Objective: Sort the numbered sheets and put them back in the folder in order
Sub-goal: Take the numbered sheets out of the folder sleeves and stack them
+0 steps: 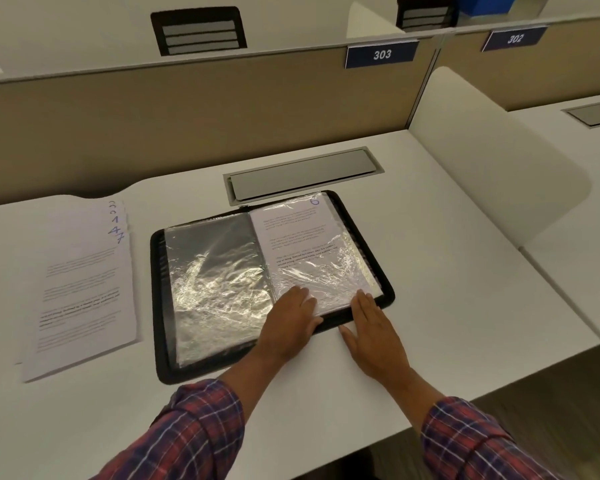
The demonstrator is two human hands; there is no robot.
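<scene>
— Since they are thin and limp, how should the loose sheets [84, 282] near the left edge of the desk [465, 271] be taken?
— By a free corner, singly; they are judged light and easily creased. The folder [160, 271], mid-desk, looks slick, with soft sleeves. Sheet 6 [298, 237] is pressed flat by the left hand [291, 320] and the right hand [371, 327], fingers straight, nothing gripped.

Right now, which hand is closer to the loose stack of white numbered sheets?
Left. The left hand touches the open black folder's near edge, right of the stack of white numbered sheets; the right hand lies farther right, at the folder's corner.
</scene>
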